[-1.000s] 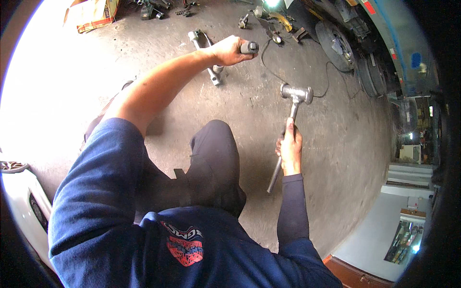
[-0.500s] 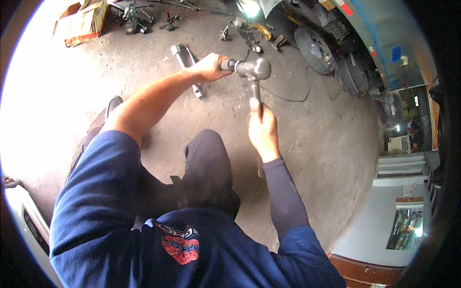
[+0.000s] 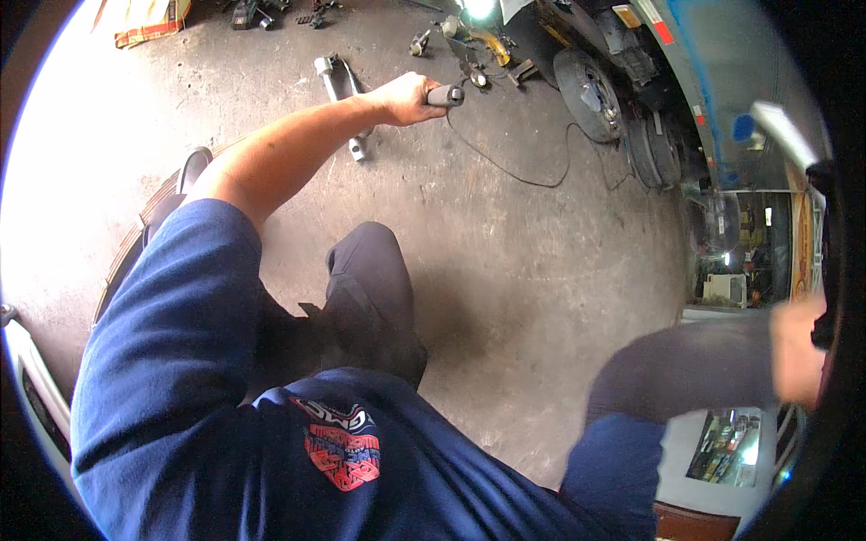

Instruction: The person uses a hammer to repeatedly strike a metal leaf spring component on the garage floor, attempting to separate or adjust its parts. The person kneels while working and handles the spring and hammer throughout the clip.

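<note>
My left hand (image 3: 410,99) is closed around a short grey metal cylinder (image 3: 444,96), held out over the floor with its notched end pointing right. What lies inside the fist is hidden. Far out to the right, my right hand (image 3: 797,353) is raised, smeared by motion and partly cut off by the picture's dark rim. It grips a hammer, whose pale blurred head (image 3: 781,135) shows higher up along the rim; most of the dark handle is lost there. Under my left wrist, two long metal bars (image 3: 330,79) lie on the concrete.
Wheels (image 3: 588,95) stand at the far right beside a large grey panel (image 3: 722,90). A dark cable (image 3: 528,183) curves over the floor. Metal parts (image 3: 492,50) and a cardboard box (image 3: 152,22) lie at the back. My bent knee (image 3: 365,257) is below my left arm.
My right hand has swung the hammer from the metal cylinder out to the far right. My left hand keeps hold of the cylinder, slightly higher in the picture.
</note>
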The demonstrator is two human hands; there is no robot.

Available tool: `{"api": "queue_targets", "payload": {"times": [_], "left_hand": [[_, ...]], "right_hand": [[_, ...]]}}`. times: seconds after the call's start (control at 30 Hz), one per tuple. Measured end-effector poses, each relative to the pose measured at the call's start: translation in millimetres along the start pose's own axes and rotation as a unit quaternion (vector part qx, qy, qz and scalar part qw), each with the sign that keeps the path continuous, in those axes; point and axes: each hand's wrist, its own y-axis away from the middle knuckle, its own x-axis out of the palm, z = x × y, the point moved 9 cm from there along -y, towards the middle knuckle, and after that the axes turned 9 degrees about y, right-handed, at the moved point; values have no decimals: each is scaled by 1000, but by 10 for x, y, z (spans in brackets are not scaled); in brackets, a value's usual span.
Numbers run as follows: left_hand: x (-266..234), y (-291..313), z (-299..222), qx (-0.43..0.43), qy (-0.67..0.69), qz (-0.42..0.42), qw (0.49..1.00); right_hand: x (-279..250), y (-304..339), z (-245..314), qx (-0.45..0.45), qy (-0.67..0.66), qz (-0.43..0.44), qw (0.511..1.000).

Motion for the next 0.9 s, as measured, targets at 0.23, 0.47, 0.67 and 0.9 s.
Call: {"api": "queue_targets", "payload": {"times": [0.23,0.47,0.67,0.9], "left_hand": [[-54,300,209,-98,-46,37,993],[-406,1,-25,-42,-21,-26,999],[-421,-48,-174,17,-9,-14,1000],[-200,144,64,44,-40,23,998]], "right_hand": [[-2622,2130,-2226,369,627,293,619],[-3165,1805,-1940,392,674,274,563],[-3235,2367,-1928,451,633,287,560],[-2647,2384,-2002,373,600,357,611]]}}
